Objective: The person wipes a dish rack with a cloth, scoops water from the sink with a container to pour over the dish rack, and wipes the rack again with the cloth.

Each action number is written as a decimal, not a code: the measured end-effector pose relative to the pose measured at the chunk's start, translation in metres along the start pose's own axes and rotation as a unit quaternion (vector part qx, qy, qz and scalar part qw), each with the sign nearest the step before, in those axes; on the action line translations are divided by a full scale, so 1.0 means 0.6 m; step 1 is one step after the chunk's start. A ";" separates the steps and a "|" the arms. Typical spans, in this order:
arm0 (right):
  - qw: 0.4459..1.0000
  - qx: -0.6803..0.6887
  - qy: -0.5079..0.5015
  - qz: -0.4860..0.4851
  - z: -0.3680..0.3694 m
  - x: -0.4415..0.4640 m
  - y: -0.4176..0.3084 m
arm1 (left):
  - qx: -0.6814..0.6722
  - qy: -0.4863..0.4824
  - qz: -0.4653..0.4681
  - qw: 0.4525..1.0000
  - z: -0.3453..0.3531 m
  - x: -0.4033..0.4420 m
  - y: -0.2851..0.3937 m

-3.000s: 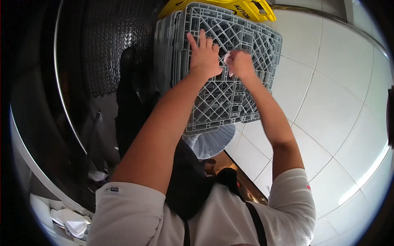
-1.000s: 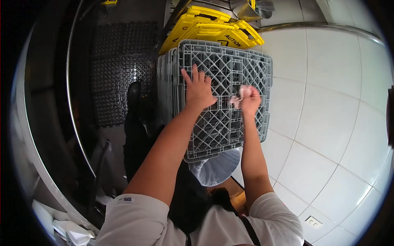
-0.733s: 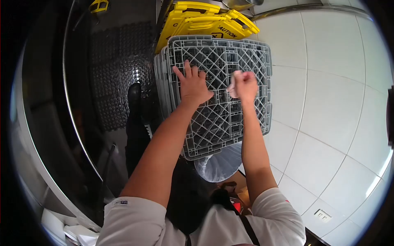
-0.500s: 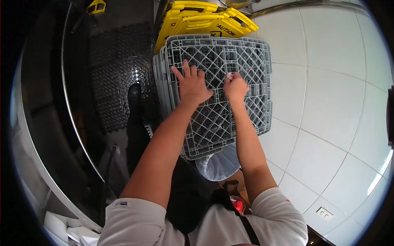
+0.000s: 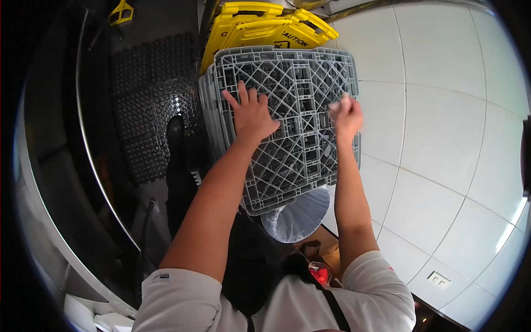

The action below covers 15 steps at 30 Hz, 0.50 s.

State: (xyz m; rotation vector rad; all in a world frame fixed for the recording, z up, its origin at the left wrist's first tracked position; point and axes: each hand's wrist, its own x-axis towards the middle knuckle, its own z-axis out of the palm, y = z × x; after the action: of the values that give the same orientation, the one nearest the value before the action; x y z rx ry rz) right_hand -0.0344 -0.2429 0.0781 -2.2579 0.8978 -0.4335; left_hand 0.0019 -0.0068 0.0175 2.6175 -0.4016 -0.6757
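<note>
A grey plastic crate point(image 5: 289, 171) with a lattice face lies in front of me, on what looks like a stack of similar crates. My left hand point(image 5: 254, 117) rests on its left part, fingers spread over the bars. Above the crate's right side is my right hand point(image 5: 348, 117), its fingers closed around a small whitish crumpled thing point(image 5: 333, 109). That thing is blurred and mostly covered by the fingers, so its kind is unclear. I cannot tell whether this hand touches the bars.
Yellow caution signs point(image 5: 260, 26) stand behind the crate. White wall tiles point(image 5: 442, 127) run along the right. A clear plastic-covered round container point(image 5: 298, 218) sits below the crate's near edge. To the left are a dark studded floor mat point(image 5: 146, 105) and a metal rail point(image 5: 91, 144).
My right hand has moved right across the crate, away from its middle, with the whitish thing still in it. The left hand keeps its place on the lattice. The view has shifted slightly.
</note>
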 end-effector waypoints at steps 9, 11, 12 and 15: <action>0.939 -0.229 -0.115 -0.228 0.069 0.005 0.067 | 0.005 -0.006 -0.010 1.000 -0.009 0.001 0.005; 0.908 -0.238 -0.126 -0.320 0.046 -0.012 0.058 | 0.001 -0.012 -0.010 1.000 -0.011 0.002 0.006; 0.889 -0.240 -0.132 -0.366 0.038 -0.020 0.056 | 0.000 -0.014 -0.012 1.000 -0.012 0.002 0.004; 0.833 -0.338 -0.180 -0.400 0.030 -0.020 0.056 | -0.001 -0.014 -0.012 1.000 -0.013 0.000 0.006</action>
State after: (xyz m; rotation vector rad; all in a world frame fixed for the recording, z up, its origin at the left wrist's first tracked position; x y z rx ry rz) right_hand -0.0497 -0.2444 0.0413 -3.1775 -0.1989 0.0033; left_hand 0.0054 -0.0076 0.0252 2.6184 -0.3775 -0.7208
